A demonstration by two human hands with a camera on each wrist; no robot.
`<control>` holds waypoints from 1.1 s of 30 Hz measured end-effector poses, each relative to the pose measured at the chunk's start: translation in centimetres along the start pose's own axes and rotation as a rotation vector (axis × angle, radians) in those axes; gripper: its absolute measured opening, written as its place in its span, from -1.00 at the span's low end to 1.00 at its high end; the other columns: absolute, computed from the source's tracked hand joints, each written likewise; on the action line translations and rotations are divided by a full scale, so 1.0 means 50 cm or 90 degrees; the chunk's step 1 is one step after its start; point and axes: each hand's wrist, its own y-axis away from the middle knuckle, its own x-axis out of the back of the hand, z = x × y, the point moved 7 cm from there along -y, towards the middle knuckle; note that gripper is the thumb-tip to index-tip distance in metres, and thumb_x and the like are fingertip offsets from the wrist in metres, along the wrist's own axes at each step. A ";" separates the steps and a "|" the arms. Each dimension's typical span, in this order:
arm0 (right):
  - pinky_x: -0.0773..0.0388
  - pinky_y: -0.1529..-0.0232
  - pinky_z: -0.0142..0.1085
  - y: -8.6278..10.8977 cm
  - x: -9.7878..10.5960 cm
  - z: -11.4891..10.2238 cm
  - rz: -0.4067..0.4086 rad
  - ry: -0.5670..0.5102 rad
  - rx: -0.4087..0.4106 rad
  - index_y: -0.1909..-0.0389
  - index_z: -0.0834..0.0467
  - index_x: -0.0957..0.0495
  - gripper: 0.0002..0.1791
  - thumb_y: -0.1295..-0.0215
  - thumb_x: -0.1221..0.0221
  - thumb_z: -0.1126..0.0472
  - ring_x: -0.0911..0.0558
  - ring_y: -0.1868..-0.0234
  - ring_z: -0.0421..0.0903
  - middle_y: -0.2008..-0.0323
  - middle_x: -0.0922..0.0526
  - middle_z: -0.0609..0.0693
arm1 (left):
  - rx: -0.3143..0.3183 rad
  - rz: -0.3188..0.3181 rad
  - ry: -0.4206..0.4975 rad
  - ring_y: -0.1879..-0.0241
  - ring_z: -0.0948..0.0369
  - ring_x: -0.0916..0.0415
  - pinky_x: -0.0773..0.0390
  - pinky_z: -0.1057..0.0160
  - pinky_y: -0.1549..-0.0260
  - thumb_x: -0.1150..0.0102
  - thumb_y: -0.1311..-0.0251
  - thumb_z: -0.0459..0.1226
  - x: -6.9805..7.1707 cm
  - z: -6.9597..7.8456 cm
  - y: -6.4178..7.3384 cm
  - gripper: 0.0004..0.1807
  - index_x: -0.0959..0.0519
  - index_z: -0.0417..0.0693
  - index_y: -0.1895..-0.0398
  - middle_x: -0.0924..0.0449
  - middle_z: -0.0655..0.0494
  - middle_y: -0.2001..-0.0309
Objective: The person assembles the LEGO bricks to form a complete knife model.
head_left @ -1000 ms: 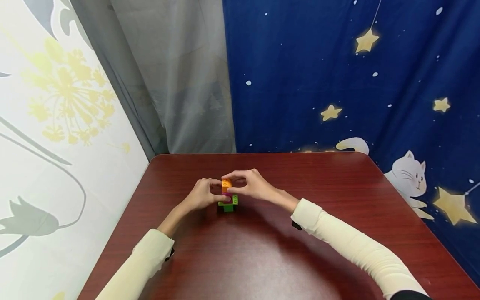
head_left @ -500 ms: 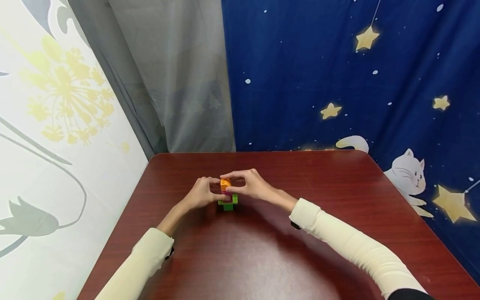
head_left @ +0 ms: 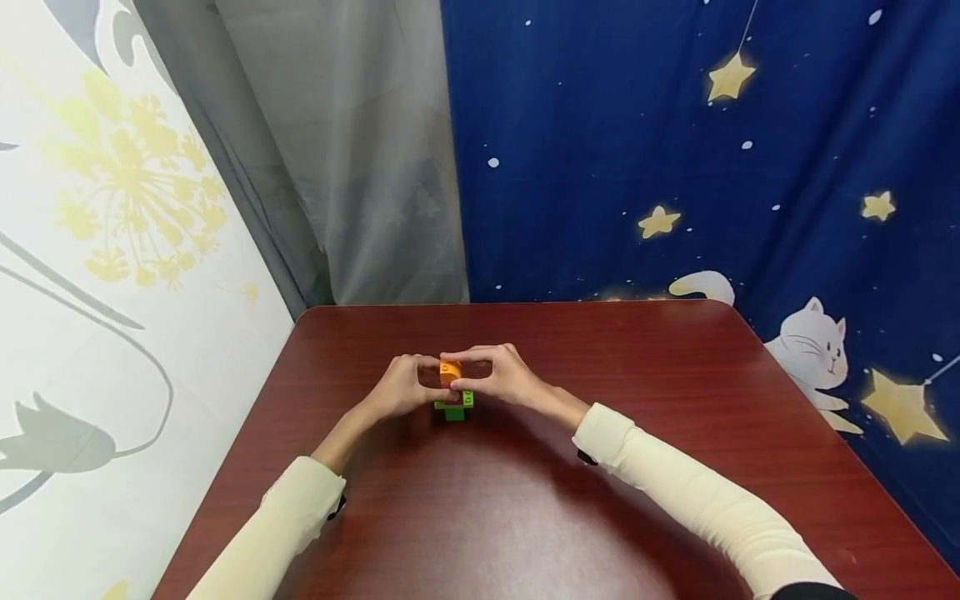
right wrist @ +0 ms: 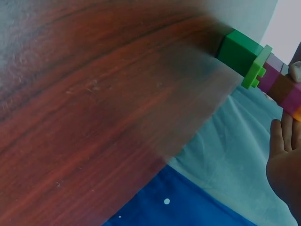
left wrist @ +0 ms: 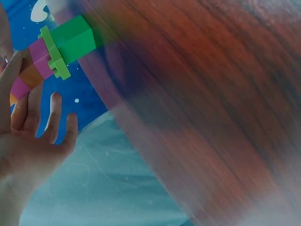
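A stack of toy building bricks stands upright on the table. At its foot is a dark green brick [left wrist: 73, 40], topped by a wider light green plate [right wrist: 257, 67]. Magenta and orange-brown bricks alternate above, up to an orange brick [head_left: 450, 372] at the top. My left hand [head_left: 402, 387] holds the stack's middle from the left, thumb in front and fingers behind. From the right, my right hand [head_left: 504, 373] pinches the orange top brick between thumb and fingers. Fingers partly cover the upper bricks, so whether the top one is fully seated cannot be seen.
The dark red wooden table [head_left: 480, 517] extends around the stack. Behind it hang a grey curtain [head_left: 382, 167] and a blue one with stars [head_left: 570, 150]. A white patterned wall panel [head_left: 135, 333] borders the left side.
My right hand and the orange top brick have come down slightly toward the bricks below, with less magenta showing under it. My left hand stays almost still around the stack.
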 end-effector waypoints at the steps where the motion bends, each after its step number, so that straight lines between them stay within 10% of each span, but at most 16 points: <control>1: -0.66 -0.06 -0.19 0.002 -0.001 0.000 0.004 0.007 0.003 -0.24 -0.05 -0.69 -0.48 -0.24 -0.49 0.13 -0.70 -0.06 -0.26 -0.06 -0.76 -0.16 | 0.000 0.000 0.002 0.09 0.01 -0.69 -0.68 -0.01 0.06 -0.62 -0.07 -0.12 -0.001 0.000 0.001 -0.55 -0.76 -0.08 -0.02 -0.78 0.07 0.08; 19: -0.65 -0.06 0.07 0.048 -0.036 -0.010 0.013 -0.057 0.086 -0.44 0.23 -0.42 -0.28 -0.25 -0.37 0.50 -0.61 -0.20 0.08 -0.20 -0.54 0.11 | -0.021 -0.074 0.028 0.10 0.02 -0.74 -0.70 -0.02 0.07 -0.44 -0.30 -0.23 -0.032 0.003 0.031 -0.52 -0.59 -0.26 -0.20 -0.75 -0.09 0.06; 27: -0.62 -0.06 0.14 0.070 0.008 -0.033 0.020 -0.104 0.036 -0.44 0.36 -0.37 -0.29 -0.25 -0.30 0.60 -0.62 -0.16 0.20 -0.19 -0.53 0.23 | -0.022 -0.082 0.049 0.16 0.14 -0.73 -0.71 0.16 0.10 -0.46 -0.26 -0.28 -0.063 0.030 0.005 -0.59 -0.61 -0.20 -0.13 -0.74 -0.02 0.10; 33: -0.67 -0.04 0.00 0.093 0.051 0.031 0.044 -0.085 -0.024 -0.48 0.27 -0.33 -0.24 -0.27 -0.36 0.51 -0.64 -0.12 0.20 -0.19 -0.58 0.25 | -0.029 -0.082 0.055 0.22 0.18 -0.72 -0.71 0.22 0.17 -0.52 -0.19 -0.31 -0.100 0.055 -0.031 -0.49 -0.59 -0.29 -0.17 -0.74 -0.02 0.15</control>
